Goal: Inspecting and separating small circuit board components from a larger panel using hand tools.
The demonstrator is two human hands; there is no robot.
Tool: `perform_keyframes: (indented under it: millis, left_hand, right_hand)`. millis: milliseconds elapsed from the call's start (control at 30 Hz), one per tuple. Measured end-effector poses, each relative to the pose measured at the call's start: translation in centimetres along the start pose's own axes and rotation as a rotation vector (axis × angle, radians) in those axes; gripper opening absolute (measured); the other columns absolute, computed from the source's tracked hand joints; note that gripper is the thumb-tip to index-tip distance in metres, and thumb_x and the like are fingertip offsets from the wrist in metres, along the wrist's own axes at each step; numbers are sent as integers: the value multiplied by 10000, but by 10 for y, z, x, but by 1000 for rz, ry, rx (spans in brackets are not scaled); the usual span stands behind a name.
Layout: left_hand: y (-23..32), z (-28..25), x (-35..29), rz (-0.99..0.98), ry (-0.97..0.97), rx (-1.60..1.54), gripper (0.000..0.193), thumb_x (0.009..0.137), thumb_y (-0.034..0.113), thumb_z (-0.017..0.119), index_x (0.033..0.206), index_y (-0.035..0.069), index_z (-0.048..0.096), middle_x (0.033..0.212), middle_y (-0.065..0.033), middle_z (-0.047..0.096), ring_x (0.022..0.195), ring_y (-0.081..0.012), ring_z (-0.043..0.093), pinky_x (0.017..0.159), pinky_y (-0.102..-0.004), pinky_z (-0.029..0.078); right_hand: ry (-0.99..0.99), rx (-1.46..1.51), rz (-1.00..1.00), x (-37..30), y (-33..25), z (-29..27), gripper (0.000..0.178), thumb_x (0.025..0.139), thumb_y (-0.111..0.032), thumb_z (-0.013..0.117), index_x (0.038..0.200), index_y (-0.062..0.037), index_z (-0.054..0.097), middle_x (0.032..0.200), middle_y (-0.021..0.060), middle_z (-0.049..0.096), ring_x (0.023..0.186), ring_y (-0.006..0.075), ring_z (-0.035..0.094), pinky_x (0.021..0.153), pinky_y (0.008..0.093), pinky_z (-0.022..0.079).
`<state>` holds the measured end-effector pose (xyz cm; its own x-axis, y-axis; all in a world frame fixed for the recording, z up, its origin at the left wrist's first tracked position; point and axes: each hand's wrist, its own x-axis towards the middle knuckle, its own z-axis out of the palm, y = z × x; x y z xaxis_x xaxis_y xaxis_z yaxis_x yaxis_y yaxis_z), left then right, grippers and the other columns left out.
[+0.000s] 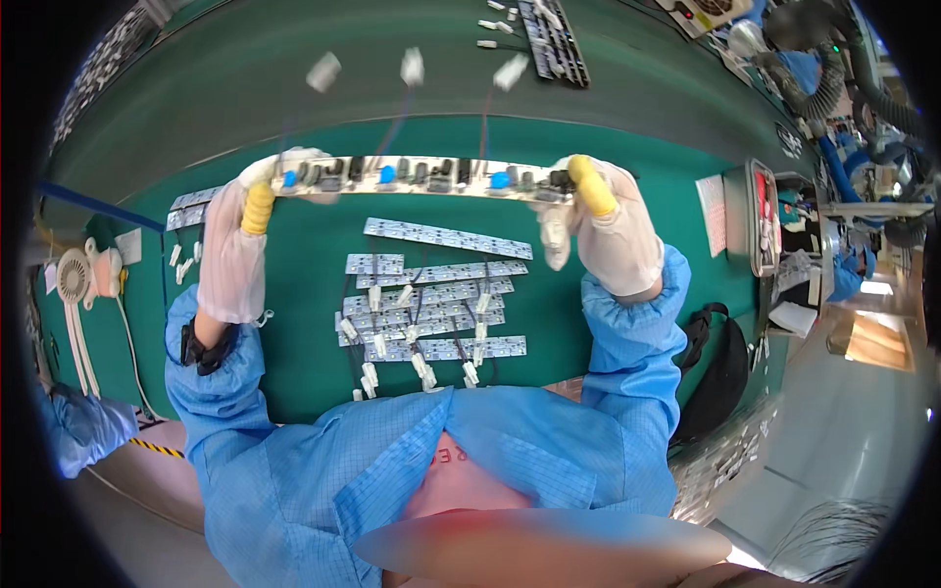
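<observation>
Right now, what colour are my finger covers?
The finger covers are yellow, clearest in the head view.

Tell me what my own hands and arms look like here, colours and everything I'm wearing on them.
Your left hand and right hand wear whitish gloves, loose toward the wrists, each with a ridged yellow finger cover. Your sleeves are blue with a fine grid pattern. A black band circles your left wrist.

Forearms extend forward, well apart; gloved left hand and gloved right hand stand level, both gripping, yellow-covered thumbs showing.
</observation>
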<state>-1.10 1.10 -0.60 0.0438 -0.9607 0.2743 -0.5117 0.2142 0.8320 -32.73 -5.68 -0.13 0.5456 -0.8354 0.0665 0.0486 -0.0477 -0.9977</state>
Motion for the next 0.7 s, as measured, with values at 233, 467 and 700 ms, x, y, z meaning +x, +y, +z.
perform_keyframes:
  millis: [233,467,700]
  left_hand:
    - [-12,-15,-4,246,-108,191,347,847,50,465,1171,56,589,837,-64,712,835,-272,634,755,-338,454]
    - [-16,0,-11,41,-247,-780,501,961,343,507,1310,-8,430,1092,-109,610,962,-160,604,855,-302,451]
    - [-83,-91,7,-162,225,-199,211,925,162,518,1031,-5,593,980,-116,619,842,-196,629,743,-319,507]
  right_hand:
    - [94,174,182,2,6,-4,505,914,-466,537,981,34,567,622,80,579,398,146,495,355,240,402]
    - [24,233,33,7,7,6,433,839,-277,691,1172,-54,527,894,36,548,651,111,563,557,205,449]
    - [30,-10,48,10,10,-12,530,828,-303,692,1229,-17,497,1003,99,606,751,164,614,619,254,495]
